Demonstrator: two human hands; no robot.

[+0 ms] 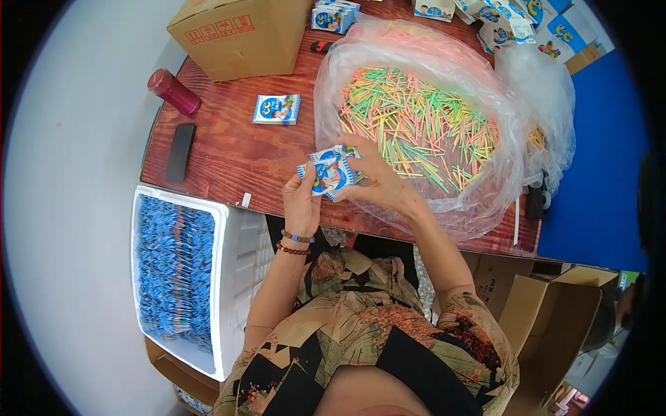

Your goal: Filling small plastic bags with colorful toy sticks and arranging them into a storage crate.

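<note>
My left hand (301,204) is closed on the left side of small blue-and-white packets (331,176), thumb on top. At least two packets overlap there; the exact number is hidden. My right hand (377,175) grips the same packets from the right, its fingers curled around their edge. Both hands are above the front of the red-brown wooden table. Just beyond them lies a large clear plastic bag (479,215), opened wide, with many thin pink, yellow and green sticks (416,114) in it. Another packet (276,109) lies flat on the table to the left.
A cardboard box (239,35), a dark red bottle (173,92) and a black oblong case (180,152) stand or lie at the left. Stacked packets (333,16) sit at the back. Below left, a white foam box (220,277) holds rows of blue packets. An open carton (555,326) is below right.
</note>
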